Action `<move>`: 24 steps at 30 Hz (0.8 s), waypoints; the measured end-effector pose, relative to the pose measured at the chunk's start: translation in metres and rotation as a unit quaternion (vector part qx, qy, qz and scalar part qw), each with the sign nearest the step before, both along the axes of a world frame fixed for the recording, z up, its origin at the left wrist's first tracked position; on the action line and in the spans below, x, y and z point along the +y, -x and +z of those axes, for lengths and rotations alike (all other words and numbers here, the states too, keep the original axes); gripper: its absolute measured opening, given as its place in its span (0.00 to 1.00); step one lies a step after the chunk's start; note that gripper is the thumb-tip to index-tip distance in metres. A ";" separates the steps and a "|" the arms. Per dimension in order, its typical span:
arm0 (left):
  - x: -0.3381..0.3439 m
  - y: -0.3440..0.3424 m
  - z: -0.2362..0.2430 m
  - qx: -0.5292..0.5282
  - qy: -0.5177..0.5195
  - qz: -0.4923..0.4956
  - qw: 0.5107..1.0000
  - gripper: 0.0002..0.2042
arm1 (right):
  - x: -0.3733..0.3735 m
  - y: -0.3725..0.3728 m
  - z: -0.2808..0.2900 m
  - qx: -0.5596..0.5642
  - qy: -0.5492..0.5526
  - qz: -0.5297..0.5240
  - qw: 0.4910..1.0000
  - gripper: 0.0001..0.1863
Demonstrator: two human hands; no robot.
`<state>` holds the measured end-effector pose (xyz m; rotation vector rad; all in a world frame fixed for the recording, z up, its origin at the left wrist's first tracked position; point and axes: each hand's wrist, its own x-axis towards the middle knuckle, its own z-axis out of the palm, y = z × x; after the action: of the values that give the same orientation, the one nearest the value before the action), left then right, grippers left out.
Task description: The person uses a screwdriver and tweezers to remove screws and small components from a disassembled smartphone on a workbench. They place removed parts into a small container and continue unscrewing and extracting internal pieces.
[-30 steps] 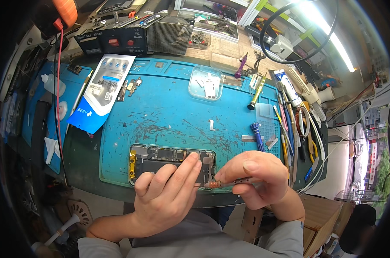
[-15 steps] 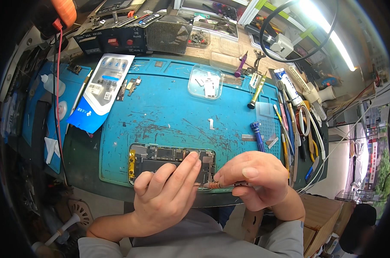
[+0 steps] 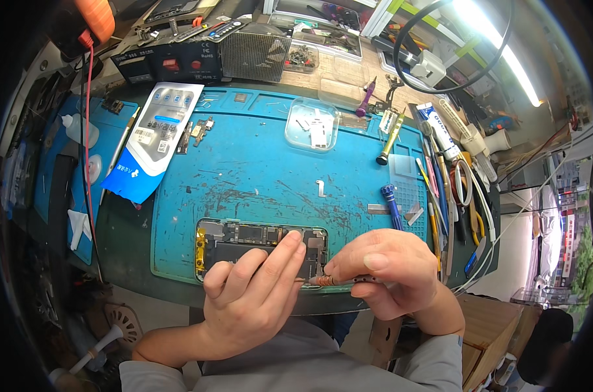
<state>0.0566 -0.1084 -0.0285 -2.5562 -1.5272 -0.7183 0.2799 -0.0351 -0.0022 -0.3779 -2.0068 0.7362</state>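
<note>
An opened smartphone [image 3: 241,251] lies lengthwise on the blue work mat near its front edge, with its circuit board, dark battery and yellow-taped left end exposed. My left hand [image 3: 256,295] rests over its right half, fingers stretched out and apart, the fingertips on the board area; its thumb is hidden. A small screwdriver [image 3: 325,281] with a copper-coloured ribbed grip is held between the fingers of my right hand [image 3: 394,264]. It lies nearly level, pointing left at the phone's lower right corner, where my left hand partly hides the tip.
On the mat are a clear dish [image 3: 313,124] of small metal parts, a blue-handled screwdriver [image 3: 392,206], a green-handled screwdriver [image 3: 391,138] and a small metal bracket [image 3: 321,189]. A blue-and-silver packet [image 3: 154,140] lies left; pliers [image 3: 474,228] and several slim tools stand right.
Hardly anything differs. My right thumb and fingers have shifted very slightly around the screwdriver; my left hand and the phone stay where they were.
</note>
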 end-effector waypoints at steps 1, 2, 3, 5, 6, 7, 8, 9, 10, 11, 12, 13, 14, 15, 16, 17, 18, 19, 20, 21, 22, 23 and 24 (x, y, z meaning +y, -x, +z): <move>0.000 0.000 0.000 0.001 0.000 0.000 1.000 0.22 | 0.000 0.000 0.000 0.001 0.000 -0.002 1.000 0.21; 0.000 0.000 0.000 0.000 0.001 0.000 1.000 0.21 | -0.001 0.000 -0.001 0.001 0.000 -0.004 1.000 0.21; 0.000 0.000 0.001 -0.001 0.001 -0.001 1.000 0.21 | -0.001 0.000 -0.001 0.001 0.000 -0.006 1.000 0.21; 0.000 0.000 0.001 0.001 0.003 -0.003 1.000 0.21 | -0.001 -0.001 0.000 -0.001 0.001 -0.010 1.000 0.20; 0.000 0.001 0.001 0.003 0.003 -0.003 1.000 0.21 | -0.001 -0.001 0.002 -0.002 0.002 -0.010 1.000 0.20; 0.000 0.002 0.001 0.006 0.003 -0.003 1.000 0.20 | 0.001 -0.004 0.006 -0.019 0.015 -0.006 1.000 0.20; 0.000 0.002 0.001 0.010 -0.002 -0.002 1.000 0.20 | 0.003 -0.008 0.013 -0.035 0.028 -0.001 0.999 0.20; 0.001 0.002 0.001 0.013 -0.006 -0.003 1.000 0.20 | 0.003 -0.009 0.017 -0.029 0.038 -0.017 0.999 0.18; 0.002 0.002 0.001 0.016 -0.011 -0.003 1.000 0.20 | -0.002 0.001 0.011 0.065 0.067 -0.059 0.994 0.17; 0.003 0.002 0.001 0.020 -0.013 -0.004 1.000 0.20 | -0.006 0.009 0.006 0.158 0.095 -0.091 0.979 0.16; 0.003 0.002 0.002 0.022 -0.015 -0.006 1.000 0.20 | -0.004 0.014 0.005 0.195 0.096 -0.111 0.970 0.14; 0.003 0.002 0.002 0.024 -0.016 -0.008 1.000 0.20 | 0.001 0.013 0.008 0.149 0.061 -0.115 0.980 0.15; 0.003 0.002 0.003 0.028 -0.020 -0.007 0.999 0.20 | 0.007 0.012 0.011 0.106 0.024 -0.118 0.987 0.16; 0.003 0.003 0.002 0.032 -0.023 -0.005 0.999 0.20 | 0.012 0.006 0.016 0.007 -0.033 -0.121 0.992 0.19; 0.003 0.003 0.002 0.037 -0.026 -0.003 0.999 0.20 | 0.015 0.007 0.017 -0.043 -0.069 -0.123 0.989 0.20; 0.002 0.003 0.000 0.038 -0.027 -0.002 0.999 0.20 | 0.018 0.008 0.018 -0.090 -0.107 -0.124 0.982 0.22; 0.002 0.003 -0.001 0.037 -0.029 -0.003 0.999 0.21 | 0.021 0.015 0.016 -0.089 -0.125 -0.126 0.980 0.23; 0.002 0.003 -0.002 0.037 -0.031 -0.003 0.999 0.21 | 0.021 0.017 0.014 -0.092 -0.126 -0.127 0.980 0.24; 0.002 0.002 -0.003 0.034 -0.030 -0.004 0.999 0.20 | 0.022 0.018 0.012 -0.095 -0.127 -0.129 0.979 0.24; 0.001 0.002 -0.003 0.031 -0.028 -0.006 0.999 0.20 | 0.022 0.019 0.010 -0.097 -0.128 -0.129 0.978 0.24; 0.001 0.001 -0.004 0.029 -0.026 -0.007 0.999 0.20 | 0.021 0.020 0.007 -0.091 -0.119 -0.132 0.980 0.25; 0.001 0.002 -0.004 0.029 -0.028 -0.007 0.999 0.20 | 0.022 0.020 0.005 -0.091 -0.114 -0.131 0.981 0.25; 0.001 0.002 -0.004 0.030 -0.030 -0.006 0.999 0.20 | 0.023 0.021 0.004 -0.089 -0.109 -0.129 0.982 0.26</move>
<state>0.0543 -0.1073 -0.0328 -2.5220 -1.4498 -0.6718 0.2587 -0.0125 0.0016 -0.5774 -2.1288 0.3262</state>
